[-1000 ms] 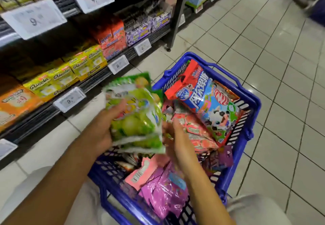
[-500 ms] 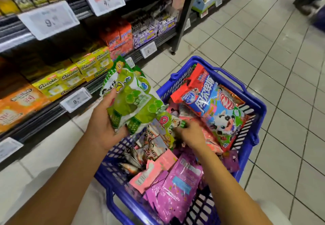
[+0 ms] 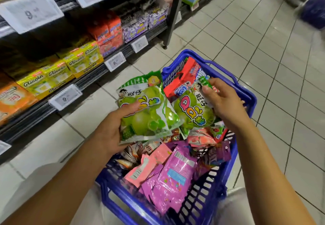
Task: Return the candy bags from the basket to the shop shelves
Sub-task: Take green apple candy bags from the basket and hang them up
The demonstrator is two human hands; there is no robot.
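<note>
Head view: left hand point(image 3: 112, 133) grips a stack of green candy bags point(image 3: 147, 112) above the blue basket point(image 3: 246, 99). Right hand point(image 3: 223, 105), half a second ago down among the packets, now pinches another green bag point(image 3: 191, 113) lifted alongside.

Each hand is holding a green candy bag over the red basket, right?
Not quite: the basket is blue, not red. The head view shows the left hand and the right hand each holding a green candy bag over it.

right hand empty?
No, the right hand pinches the top of a green candy bag above the blue basket.
</note>
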